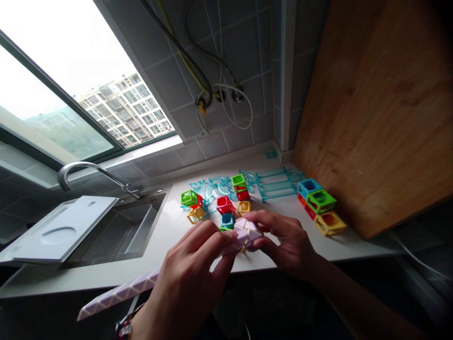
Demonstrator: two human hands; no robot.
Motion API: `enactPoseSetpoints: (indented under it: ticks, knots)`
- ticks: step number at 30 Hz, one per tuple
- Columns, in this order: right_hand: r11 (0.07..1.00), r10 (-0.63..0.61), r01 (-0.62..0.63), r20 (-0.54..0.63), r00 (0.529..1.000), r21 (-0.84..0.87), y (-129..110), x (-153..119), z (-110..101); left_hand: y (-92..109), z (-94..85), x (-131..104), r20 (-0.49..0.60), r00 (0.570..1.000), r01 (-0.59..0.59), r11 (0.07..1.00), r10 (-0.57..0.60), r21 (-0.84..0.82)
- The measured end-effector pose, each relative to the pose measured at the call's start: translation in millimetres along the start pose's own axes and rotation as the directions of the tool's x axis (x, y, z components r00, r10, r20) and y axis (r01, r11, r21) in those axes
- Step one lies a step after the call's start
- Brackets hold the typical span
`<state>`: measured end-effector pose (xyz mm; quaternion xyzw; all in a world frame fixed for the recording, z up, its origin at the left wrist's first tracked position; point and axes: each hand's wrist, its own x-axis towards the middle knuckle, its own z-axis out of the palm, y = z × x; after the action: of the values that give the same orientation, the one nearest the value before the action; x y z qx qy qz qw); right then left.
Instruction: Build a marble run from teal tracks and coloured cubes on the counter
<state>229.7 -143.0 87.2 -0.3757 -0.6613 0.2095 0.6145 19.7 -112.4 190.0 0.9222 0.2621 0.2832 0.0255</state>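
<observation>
A pale purple faceted piece with light edge lines (246, 232) is held between both hands above the counter's front edge. My left hand (198, 259) is closed on its left side, fingertips and thumb pinching it. My right hand (286, 238) pinches its right side. A long purple segmented strip (116, 293) of the same pattern sticks out to the left from behind my left hand; whether it joins the held piece is hidden. Just beyond the hands stand open-framed cubes, among them a red cube (224, 204), a blue cube (227, 220) and a green cube (238, 182).
More cubes stand at left (189, 197) and right (321, 201) on the white counter (170, 236). Translucent blue pieces (278, 184) lie behind. A sink (138, 231) with a faucet (95, 166) and white panel (67, 231) is left; a wooden board (375, 118) leans right.
</observation>
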Motion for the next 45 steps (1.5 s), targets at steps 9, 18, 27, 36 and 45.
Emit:
enactPoseSetpoints:
  ticks: [9,18,27,36,45]
  knots:
    - [0.977,0.131,-0.119,-0.060,0.990,0.176,-4.6,-0.8,1.5,-4.1,6.7,-3.5,0.101,0.974,0.223,0.938,-0.203,-0.267]
    - [0.969,-0.137,0.138,-0.020,0.990,0.205,-7.4,5.4,-8.7,0.4,-1.7,5.8,0.344,0.870,0.488,0.721,-0.354,-0.492]
    - [0.848,0.106,-0.021,-0.130,0.986,0.530,-10.2,-0.3,16.6,2.2,28.0,-4.3,0.528,0.717,0.680,0.288,-0.455,-0.674]
    - [0.852,0.218,-0.136,-0.105,0.970,0.506,-5.1,3.3,18.4,1.3,56.8,-16.7,0.607,0.638,0.663,-0.062,-0.475,-0.746]
    - [0.625,0.231,-0.345,0.256,0.939,0.700,8.5,8.2,-9.1,-6.6,54.3,-13.0,0.623,0.676,0.539,-0.313,-0.394,-0.782]
